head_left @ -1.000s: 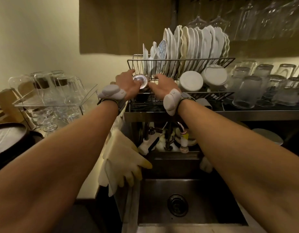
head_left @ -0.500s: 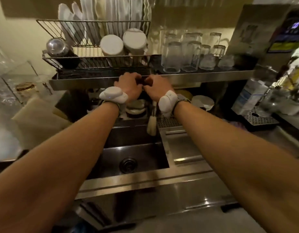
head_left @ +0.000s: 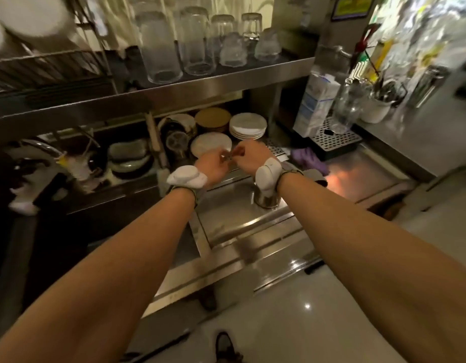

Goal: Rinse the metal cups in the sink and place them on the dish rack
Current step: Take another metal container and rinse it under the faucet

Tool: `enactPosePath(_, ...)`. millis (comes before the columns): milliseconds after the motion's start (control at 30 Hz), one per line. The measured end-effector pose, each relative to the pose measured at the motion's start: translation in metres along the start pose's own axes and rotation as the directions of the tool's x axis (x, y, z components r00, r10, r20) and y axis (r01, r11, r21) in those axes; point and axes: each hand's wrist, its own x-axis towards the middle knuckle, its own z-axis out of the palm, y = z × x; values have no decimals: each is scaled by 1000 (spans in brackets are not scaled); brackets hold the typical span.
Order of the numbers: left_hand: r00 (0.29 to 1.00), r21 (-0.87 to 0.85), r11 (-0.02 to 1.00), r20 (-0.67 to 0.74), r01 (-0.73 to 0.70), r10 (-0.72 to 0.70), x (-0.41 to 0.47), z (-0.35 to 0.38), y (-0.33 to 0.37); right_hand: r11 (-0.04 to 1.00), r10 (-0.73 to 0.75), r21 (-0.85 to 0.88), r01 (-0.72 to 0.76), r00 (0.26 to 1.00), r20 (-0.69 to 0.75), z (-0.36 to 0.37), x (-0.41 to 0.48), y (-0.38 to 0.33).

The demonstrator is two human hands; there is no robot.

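Observation:
A metal cup [head_left: 265, 201] stands upright on the steel drainboard [head_left: 234, 216], partly hidden under my right wrist. My left hand [head_left: 213, 166] and my right hand [head_left: 248, 157] hover close together just above and behind it, fingers curled, fingertips nearly touching. A small glint shows between them; motion blur hides whether anything is held. The dark sink basin [head_left: 116, 213] lies to the left of the drainboard. The wire dish rack [head_left: 43, 69] sits at the upper left on the steel shelf.
Upturned glasses [head_left: 192, 43] line the shelf above. Stacked plates [head_left: 247, 125] and bowls sit under it behind my hands. A purple cloth [head_left: 307, 158], a carton [head_left: 315, 103] and a perforated drip tray [head_left: 336, 138] are to the right. The faucet [head_left: 43, 150] is at left.
My hands left a metal cup on the dish rack and came down and right, from the rack past the shelf edge to above the drainboard. The view swung right and downward.

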Motion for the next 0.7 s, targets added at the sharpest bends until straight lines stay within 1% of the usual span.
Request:
enactPosePath(67,999,9,1000,45,-29,29,20,17,7,999,42,-16,-42,999,3,-4,8,23)
enactPosePath(200,995,24,1000,104,-17,15,45,39,14,995,91,-29,-91,996,12,-8,15,55)
enactPosePath(300,985,42,998,166,38,-44,61,60,21,990,125,-73,-119,989,84,-6,28,88)
enactPosePath(367,981,31,996,174,83,-87,78,80,25,982,142,-149,-120,979,144,-5,43,112)
enactPosePath(467,978,44,995,182,93,-99,87,94,23,967,179,-216,-136,965,193,7,57,128)
enactPosePath(600,966,34,992,226,120,-124,97,105,19,969,103,-245,-20,938,332,28,76,139)
enactPosePath(700,960,-15,988,238,152,-144,98,104,12,981,84,-193,-14,928,363,25,81,138)
